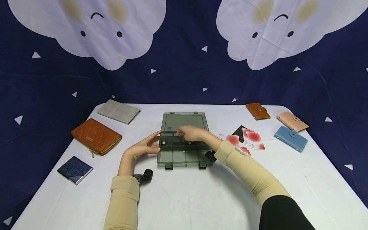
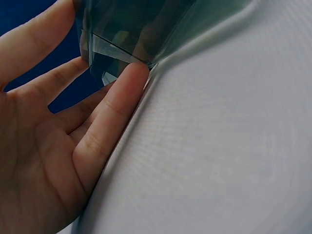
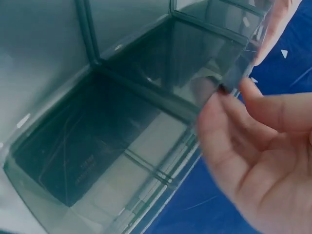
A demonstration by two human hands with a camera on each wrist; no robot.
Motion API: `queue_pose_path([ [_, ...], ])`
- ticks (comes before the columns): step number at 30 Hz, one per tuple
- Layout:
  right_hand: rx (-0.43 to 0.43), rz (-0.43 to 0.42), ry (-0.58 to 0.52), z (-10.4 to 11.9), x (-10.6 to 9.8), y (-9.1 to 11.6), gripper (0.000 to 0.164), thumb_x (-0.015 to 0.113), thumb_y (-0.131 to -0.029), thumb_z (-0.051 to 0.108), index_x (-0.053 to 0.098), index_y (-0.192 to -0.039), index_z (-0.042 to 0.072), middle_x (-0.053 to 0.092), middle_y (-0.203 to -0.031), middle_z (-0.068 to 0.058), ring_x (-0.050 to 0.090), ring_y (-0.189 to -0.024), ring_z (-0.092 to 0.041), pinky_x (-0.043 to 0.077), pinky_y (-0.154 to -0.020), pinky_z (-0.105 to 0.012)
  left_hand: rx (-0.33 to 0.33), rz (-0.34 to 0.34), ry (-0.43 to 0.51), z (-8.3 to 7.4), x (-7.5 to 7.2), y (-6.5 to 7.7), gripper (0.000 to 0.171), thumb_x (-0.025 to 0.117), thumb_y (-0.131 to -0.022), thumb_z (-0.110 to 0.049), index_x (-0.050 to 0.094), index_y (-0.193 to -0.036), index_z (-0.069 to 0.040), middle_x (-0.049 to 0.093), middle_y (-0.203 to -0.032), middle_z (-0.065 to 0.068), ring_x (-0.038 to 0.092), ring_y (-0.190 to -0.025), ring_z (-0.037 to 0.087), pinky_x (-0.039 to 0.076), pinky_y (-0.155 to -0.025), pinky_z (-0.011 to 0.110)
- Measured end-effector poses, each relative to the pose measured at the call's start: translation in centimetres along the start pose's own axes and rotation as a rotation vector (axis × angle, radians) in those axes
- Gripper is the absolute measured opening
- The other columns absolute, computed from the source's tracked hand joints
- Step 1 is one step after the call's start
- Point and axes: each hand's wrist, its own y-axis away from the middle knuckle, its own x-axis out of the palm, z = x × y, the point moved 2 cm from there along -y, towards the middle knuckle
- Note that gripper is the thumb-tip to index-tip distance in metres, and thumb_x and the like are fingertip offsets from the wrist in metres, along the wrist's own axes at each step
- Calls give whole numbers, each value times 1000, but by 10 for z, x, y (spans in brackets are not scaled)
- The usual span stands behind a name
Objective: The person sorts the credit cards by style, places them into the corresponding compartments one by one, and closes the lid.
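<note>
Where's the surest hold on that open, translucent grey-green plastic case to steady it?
Probably its left side, approached from the left: the case lies open on the white-covered table, that straight side is exposed, and the left hand touches it.

Left side, far to near: grey wallet [image 1: 118, 111], brown zip purse [image 1: 96, 135], dark blue wallet [image 1: 74, 168]. Far right: brown snap wallet [image 1: 255, 111]; further right, pink wallet [image 1: 291, 121], light blue wallet [image 1: 291, 139] just nearer. White tablecloth [image 1: 184, 198] under all; navy backdrop [image 1: 184, 86] behind, clouds and triangles printed.
</note>
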Motion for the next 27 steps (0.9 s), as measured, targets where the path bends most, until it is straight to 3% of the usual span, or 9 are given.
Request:
queue_pose_path([
  [6,26,60,63,-2,-1,0,46,31,-93,-5,46,-134,8,55,-119,-15,51,-82,-22,38,-69,-29,-4,-12,-17,-1,0,1,86,64,-84,-6,11,-150,-21,10,-152,18,41,-112,24,42,-89,35],
  [11,-18,91,79,-4,-1,2,42,39,-95,2,43,-137,6,54,-125,-17,54,-96,-22,43,-81,-32,7,-11,-14,-1,0,2,86,64,-84,-5,11,-150,-20,10,-151,19,44,-108,21,44,-86,34],
  [14,-39,73,34,-8,-5,6,41,44,-95,4,45,-136,6,55,-124,-16,54,-108,-24,44,-89,-36,8,-10,-14,-1,1,2,86,63,-84,-5,11,-150,-20,9,-152,19,45,-105,18,44,-85,33],
  [18,-59,-10,-37,-20,-20,17,39,48,-94,9,47,-133,5,54,-124,-18,53,-112,-29,43,-92,-40,11,-6,-11,0,0,1,87,63,-83,-4,10,-150,-19,9,-152,19,45,-104,18,44,-84,31],
  [22,-41,-160,-88,-50,-39,39,38,47,-94,9,47,-132,1,54,-124,-23,52,-112,-33,42,-91,-44,17,0,-21,-1,1,1,86,63,-84,-4,10,-150,-19,8,-152,19,45,-104,17,44,-84,30],
  [24,-6,-253,-75,-68,-48,52,37,47,-94,8,47,-130,-3,53,-122,-26,51,-113,-37,41,-92,-47,19,2,-30,-1,1,2,86,64,-84,-5,10,-150,-19,8,-152,19,45,-104,16,43,-85,30],
  [27,79,-365,35,-100,-57,71,39,45,-91,5,46,-128,-9,50,-124,-31,46,-116,-43,36,-96,-51,22,6,-36,-1,1,2,86,64,-84,-6,10,-150,-20,8,-152,19,45,-104,16,42,-86,31],
])
